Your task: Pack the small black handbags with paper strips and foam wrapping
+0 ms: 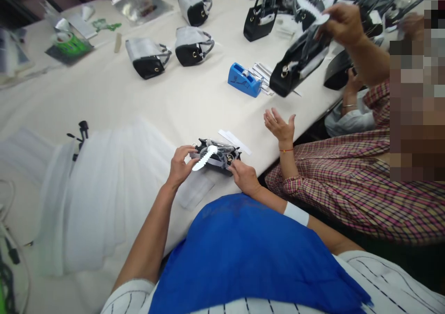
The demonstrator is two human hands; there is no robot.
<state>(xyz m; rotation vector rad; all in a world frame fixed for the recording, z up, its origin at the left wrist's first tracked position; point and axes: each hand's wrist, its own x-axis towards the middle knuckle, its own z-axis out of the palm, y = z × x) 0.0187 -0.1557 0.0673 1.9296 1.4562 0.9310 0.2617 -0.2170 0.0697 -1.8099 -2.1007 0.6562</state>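
Pale tabletop (100,101) is partly covered by layered white sheets (114,193) and wrapped black handbags (191,52). Dark marks (239,79) on the blue tape dispenser (248,86) cannot be read. Near the front edge, a small black bag (221,162), white toothed strip (206,158) on top, is held between left hand (181,166) and right hand (245,176).

The handbag (219,167) is black, its toothed strip (204,160) white; the wearer's cloth (243,258) is plain blue; the shirt (392,281) white with dark broken stripes; the tape dispenser (239,80) blue; the co-worker's garment (337,189) pink-and-dark checked.
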